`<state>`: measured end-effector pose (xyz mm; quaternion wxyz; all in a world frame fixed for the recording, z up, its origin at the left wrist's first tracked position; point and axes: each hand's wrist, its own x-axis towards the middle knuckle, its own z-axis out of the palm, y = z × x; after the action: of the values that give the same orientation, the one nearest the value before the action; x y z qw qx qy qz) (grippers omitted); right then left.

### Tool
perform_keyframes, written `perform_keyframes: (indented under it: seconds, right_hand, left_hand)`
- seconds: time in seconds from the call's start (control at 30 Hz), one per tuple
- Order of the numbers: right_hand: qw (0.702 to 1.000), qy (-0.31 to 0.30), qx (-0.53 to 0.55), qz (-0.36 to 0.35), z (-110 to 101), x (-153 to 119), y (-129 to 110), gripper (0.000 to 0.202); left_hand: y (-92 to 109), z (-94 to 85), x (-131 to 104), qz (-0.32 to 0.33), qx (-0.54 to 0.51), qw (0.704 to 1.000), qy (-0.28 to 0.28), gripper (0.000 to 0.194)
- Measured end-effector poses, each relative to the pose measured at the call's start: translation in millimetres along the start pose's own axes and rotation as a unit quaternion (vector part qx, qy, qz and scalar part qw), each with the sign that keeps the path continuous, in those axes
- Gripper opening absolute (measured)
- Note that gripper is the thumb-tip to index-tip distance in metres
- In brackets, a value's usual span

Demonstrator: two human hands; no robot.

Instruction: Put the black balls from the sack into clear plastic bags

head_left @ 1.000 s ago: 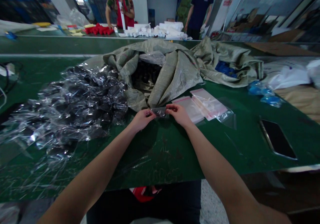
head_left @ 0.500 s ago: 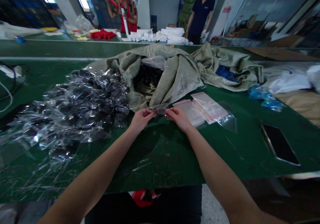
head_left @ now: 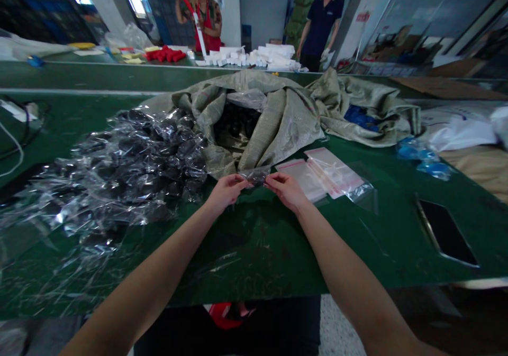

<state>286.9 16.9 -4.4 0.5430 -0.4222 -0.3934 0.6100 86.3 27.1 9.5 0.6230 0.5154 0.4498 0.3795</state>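
A clear plastic bag (head_left: 257, 176) with something dark in it is stretched between my two hands, just in front of a woven sack. My left hand (head_left: 229, 191) pinches its left end, fingers closed. At the other end my right hand (head_left: 286, 188) grips it between thumb and fingers. The open sack (head_left: 278, 128) holds several dark round pieces (head_left: 236, 126). To the left lies a large heap of dark pieces in clear bags (head_left: 146, 160). Flat clear bags (head_left: 333, 172) with pinkish edges lie in stacks right of my right hand.
A phone (head_left: 446, 229) lies at the right of the green table (head_left: 257, 261). Another sack (head_left: 373, 112) with blue pieces and some bagged blue pieces (head_left: 428, 160) are farther back. Two people stand behind a far table bearing white boxes (head_left: 254, 57) and red pieces (head_left: 164, 54).
Both hands keep their hold on the bag, which shows a little more plainly between them. The whole view has shifted slightly. Across the far table, the person's red piece has come nearer the white one.
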Motion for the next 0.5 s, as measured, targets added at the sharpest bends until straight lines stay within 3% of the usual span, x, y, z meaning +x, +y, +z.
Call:
perform_keyframes:
  seconds: [0.2,0.33,0.43,0.5]
  right_hand:
    - [0.995,-0.022,-0.088,-0.03,1,-2,4,0.032]
    - [0.993,-0.042,-0.105,-0.046,2,-3,5,0.029]
    - [0.99,-0.027,-0.125,-0.052,3,-3,0,0.032]
    - [0.974,-0.004,-0.212,-0.08,1,-3,-6,0.033]
  left_hand:
    - [-1,-0.7,2,-0.006,0.081,0.994,0.068,0.041]
    - [0,-3.0,2,0.03,0.092,0.993,0.061,0.033]
    - [14,-9.8,2,0.06,0.116,0.99,0.054,0.031]
    - [32,-25.1,7,0.1,0.14,0.98,0.105,0.032]
